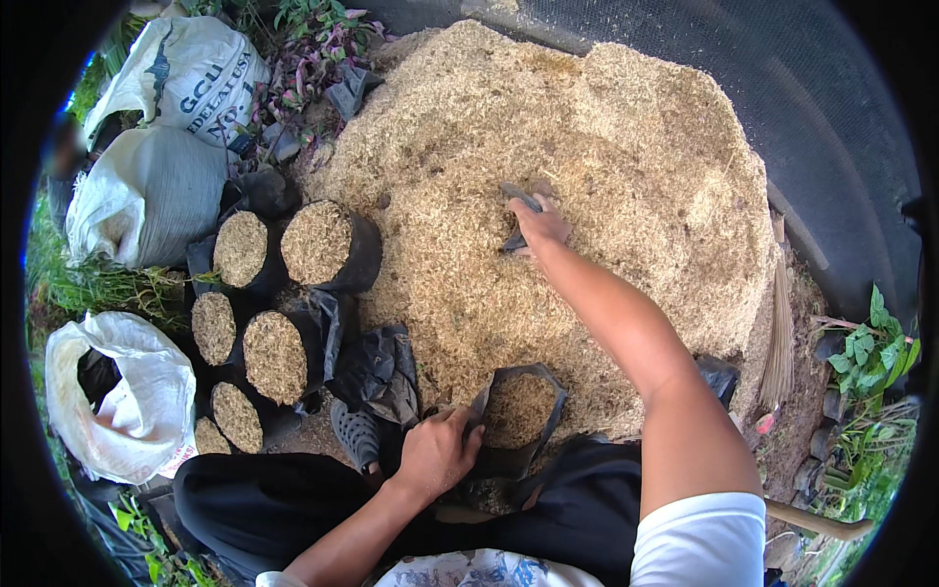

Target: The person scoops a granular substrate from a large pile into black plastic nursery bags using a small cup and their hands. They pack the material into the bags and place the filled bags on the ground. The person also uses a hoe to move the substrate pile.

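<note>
My left hand [437, 452] is closed on the rim of a black plastic grow bag [559, 396], which stands open between my knees. Dry, pale brown chips like husks or shavings fill part of the bag. Out over the large heap of the same material [646, 147], my right hand [544, 225] is closed around a dark grey scoop-like piece [514, 241]. Its lower edge meets the heap, and its exact kind is hard to make out.
Several filled black grow bags [364, 256] stand at left. Beyond them are white woven sacks [147, 196] and an open white sack [161, 391]. Flattened black bags [391, 367] lie near my grey clog [354, 435]. A stick broom [780, 333] lies at right, beside dark netting [831, 166].
</note>
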### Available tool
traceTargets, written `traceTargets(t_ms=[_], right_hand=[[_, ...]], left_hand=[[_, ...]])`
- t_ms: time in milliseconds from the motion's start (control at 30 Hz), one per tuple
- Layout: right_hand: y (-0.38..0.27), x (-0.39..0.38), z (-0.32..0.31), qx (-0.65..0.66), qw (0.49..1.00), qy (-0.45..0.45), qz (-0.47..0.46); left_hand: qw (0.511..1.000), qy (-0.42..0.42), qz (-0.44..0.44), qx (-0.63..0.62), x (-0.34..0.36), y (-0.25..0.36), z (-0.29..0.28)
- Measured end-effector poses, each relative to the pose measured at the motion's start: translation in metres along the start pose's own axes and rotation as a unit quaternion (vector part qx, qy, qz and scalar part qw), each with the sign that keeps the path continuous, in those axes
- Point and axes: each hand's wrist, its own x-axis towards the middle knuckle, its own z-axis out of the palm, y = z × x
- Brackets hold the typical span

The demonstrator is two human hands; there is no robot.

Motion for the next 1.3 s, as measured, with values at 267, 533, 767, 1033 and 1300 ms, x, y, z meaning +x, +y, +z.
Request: traceTargets(t_ms=[267, 533, 767, 1033, 1300], right_hand=[[-0.018, -0.024, -0.053, 0.18, 0.969, -0.156, -0.061], [-0.053, -0.116, -0.106, 0.237, 0.958, -0.141, -0.076], [-0.039, -0.268, -0.17, 0.184, 0.973, -0.097, -0.105], [0.041, -0.355, -0.162, 0.105, 0.988, -0.098, -0.064], [0.091, -0.342, -0.128, -0.307, 0.922, -0.011, -0.236]], left_hand=[[0.999, 0.008, 0.002, 0.042, -0.003, 0.002, 0.003], [0.997, 0.029, -0.004, 0.071, -0.005, -0.001, 0.004], [0.99, 0.129, 0.002, 0.059, 0.004, -0.012, 0.001], [0.991, 0.106, -0.017, 0.081, -0.003, -0.02, 0.009], [0.989, 0.145, -0.014, 0.01, 0.01, -0.034, 0.015]])
